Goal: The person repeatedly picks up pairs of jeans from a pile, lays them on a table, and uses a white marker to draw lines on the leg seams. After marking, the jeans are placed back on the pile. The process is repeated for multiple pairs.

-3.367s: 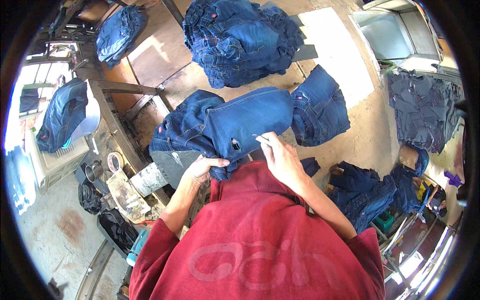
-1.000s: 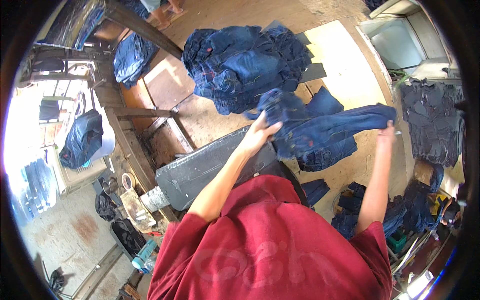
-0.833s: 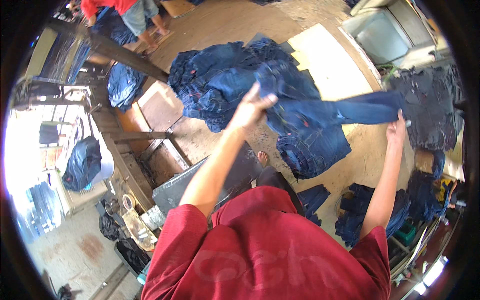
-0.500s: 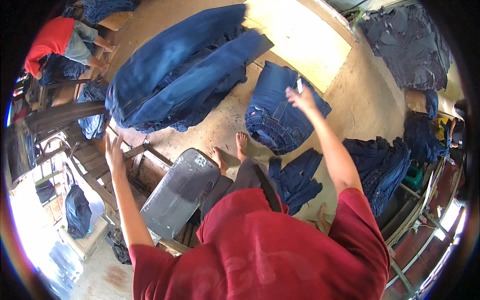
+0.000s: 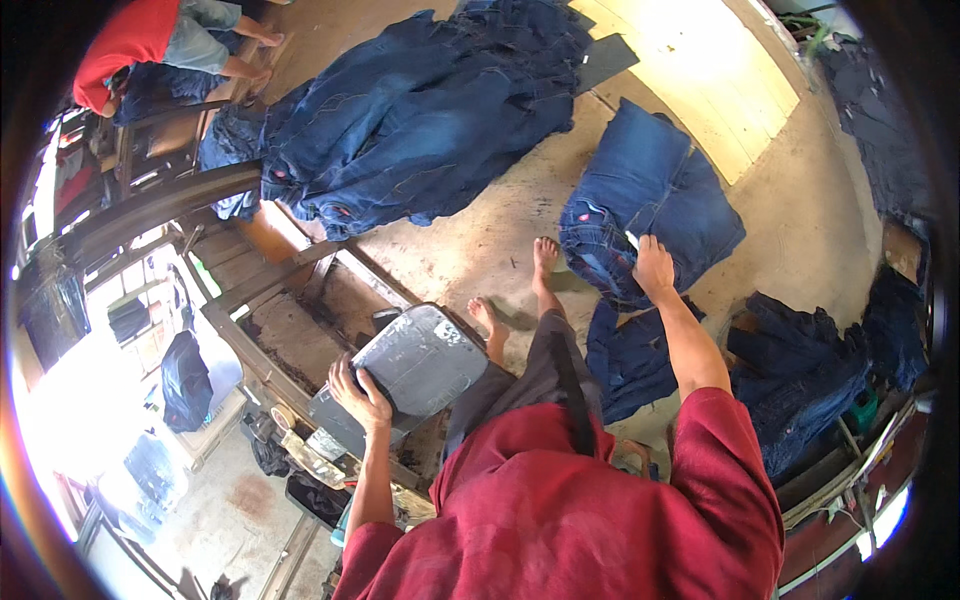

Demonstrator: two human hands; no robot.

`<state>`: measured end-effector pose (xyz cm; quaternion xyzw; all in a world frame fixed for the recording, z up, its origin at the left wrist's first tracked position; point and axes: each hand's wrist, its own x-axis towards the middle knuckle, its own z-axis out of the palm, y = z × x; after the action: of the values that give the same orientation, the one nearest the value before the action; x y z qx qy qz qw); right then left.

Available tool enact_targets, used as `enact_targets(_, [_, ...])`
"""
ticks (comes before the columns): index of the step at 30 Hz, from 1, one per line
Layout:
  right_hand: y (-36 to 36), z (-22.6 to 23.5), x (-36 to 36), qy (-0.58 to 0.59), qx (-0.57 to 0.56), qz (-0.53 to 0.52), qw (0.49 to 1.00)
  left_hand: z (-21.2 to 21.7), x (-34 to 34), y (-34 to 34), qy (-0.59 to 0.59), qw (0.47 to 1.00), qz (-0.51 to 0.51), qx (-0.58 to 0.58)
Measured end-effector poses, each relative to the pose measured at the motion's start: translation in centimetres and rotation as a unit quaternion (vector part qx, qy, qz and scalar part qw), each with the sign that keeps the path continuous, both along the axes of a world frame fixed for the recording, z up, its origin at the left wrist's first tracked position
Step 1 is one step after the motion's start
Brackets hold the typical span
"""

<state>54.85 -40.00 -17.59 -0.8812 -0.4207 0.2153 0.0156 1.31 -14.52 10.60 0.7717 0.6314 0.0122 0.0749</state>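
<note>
On the grey board's edge (image 5: pixel 425 360), left hand (image 5: pixel 362 397)

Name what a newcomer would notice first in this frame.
The big heap of dark blue jeans spread across the floor at top centre, with a smaller stack of jeans to its right. The right hand rests on that smaller stack with a small white object in its fingers, while the left hand grips the edge of a grey padded board at lower left. Another person in a red top crouches at top left.
</note>
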Motion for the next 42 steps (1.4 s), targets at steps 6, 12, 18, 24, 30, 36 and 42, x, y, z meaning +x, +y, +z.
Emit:
enact_targets(6, [3.4,9.6,4.7,0.014,0.151,-0.183,0.971,3.5,13.6,-1.7,-0.17,0.968,-0.185,-0.027])
enact_targets(12, [6.4,24.6,1.3,0.041,0.33,-0.151,0.931,1.4,32.6,-6.9,-0.403,0.747,-0.255,-0.463])
enact_targets(18, [8.9,33.0,-13.7,0.165,0.331,-0.096,0.924,-2.1,34.1,-3.1,-0.571,0.381,0.22,-0.693])
enact_targets(24, [8.2,33.1,-24.0,0.42,0.281,0.085,0.859,2.4,18.2,-1.5,-0.652,0.443,0.39,-0.476])
enact_targets(30, [8.0,28.6,-23.4,0.527,0.267,-0.247,0.768,6.5,3.5,-4.3,-0.682,0.448,0.452,-0.36])
enact_targets(36, [10.8,22.1,-21.4,0.508,0.284,-0.174,0.794,3.2,3.5,-3.6,-0.704,0.476,0.398,-0.345])
enact_targets(42, [4.1,24.4,-22.0,0.481,0.088,0.012,0.872,2.8,5.1,-2.1,-0.655,0.49,0.434,-0.377])
